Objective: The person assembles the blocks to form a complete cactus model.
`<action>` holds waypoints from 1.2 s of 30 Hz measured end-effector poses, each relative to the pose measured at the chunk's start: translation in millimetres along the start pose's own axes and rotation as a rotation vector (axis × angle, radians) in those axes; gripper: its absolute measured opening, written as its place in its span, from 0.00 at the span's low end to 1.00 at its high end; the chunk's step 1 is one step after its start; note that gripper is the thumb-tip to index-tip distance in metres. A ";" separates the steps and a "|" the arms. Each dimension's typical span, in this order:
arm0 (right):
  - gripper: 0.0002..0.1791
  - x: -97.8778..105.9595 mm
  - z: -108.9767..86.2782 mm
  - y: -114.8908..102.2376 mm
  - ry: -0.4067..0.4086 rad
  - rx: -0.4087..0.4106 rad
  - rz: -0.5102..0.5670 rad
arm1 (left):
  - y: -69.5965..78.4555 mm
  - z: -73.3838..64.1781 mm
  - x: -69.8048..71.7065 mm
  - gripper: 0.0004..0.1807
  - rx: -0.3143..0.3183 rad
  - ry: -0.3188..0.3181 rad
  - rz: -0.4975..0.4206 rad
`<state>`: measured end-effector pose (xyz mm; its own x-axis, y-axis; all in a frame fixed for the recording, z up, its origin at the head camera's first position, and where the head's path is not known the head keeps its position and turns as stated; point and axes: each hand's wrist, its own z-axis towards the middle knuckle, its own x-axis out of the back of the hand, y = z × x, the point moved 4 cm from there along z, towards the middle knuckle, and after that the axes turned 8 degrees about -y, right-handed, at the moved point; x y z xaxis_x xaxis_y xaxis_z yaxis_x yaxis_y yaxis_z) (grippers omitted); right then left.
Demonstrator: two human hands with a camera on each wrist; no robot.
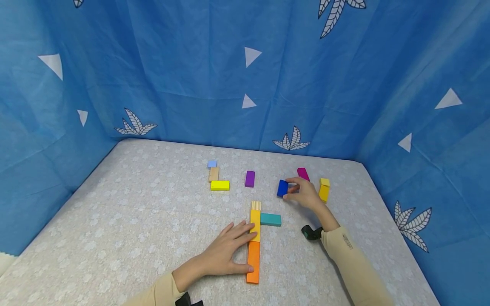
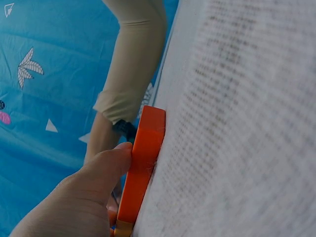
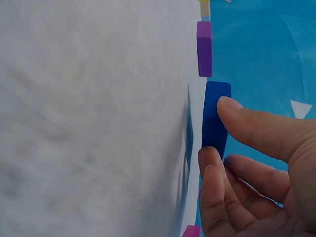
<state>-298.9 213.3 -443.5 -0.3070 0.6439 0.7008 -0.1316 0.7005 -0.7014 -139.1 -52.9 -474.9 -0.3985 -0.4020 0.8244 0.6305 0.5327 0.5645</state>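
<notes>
My right hand (image 1: 304, 193) pinches a dark blue block (image 1: 282, 188) between thumb and fingers. In the right wrist view, this blue block (image 3: 215, 116) stands a little off the table, with a shadow beside it. Spread fingers of my left hand (image 1: 226, 250) rest on a row of blocks: the fingertips touch a yellow-orange block (image 1: 255, 225) and the thumb touches an orange block (image 1: 253, 263). Up close in the left wrist view, the thumb lies against the side of the orange block (image 2: 143, 163). A teal block (image 1: 271, 219) and striped pale pieces (image 1: 256, 205) adjoin the row's far end.
Farther back lie a purple block (image 1: 250, 179), a bright yellow block (image 1: 220, 185), a tan block (image 1: 214, 174) and a light blue piece (image 1: 212, 163). Behind the right hand are a magenta block (image 1: 303, 174) and a yellow block (image 1: 324, 192). Blue curtains (image 1: 183, 76) enclose the patterned table (image 1: 153, 204).
</notes>
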 end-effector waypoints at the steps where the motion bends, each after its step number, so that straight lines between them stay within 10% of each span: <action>1: 0.30 -1.0 -2.0 -0.6 -0.004 0.009 0.000 | 0.0 0.2 0.0 0.44 0.003 -0.003 -0.003; 36: 0.29 -22.2 -37.2 -13.0 -0.103 0.060 0.009 | 1.5 -0.8 2.0 0.44 -0.009 0.012 -0.024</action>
<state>-255.4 201.3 -445.1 -0.4029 0.6132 0.6795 -0.1839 0.6730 -0.7164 -138.4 -53.5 -472.4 -0.4056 -0.4238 0.8099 0.6271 0.5157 0.5839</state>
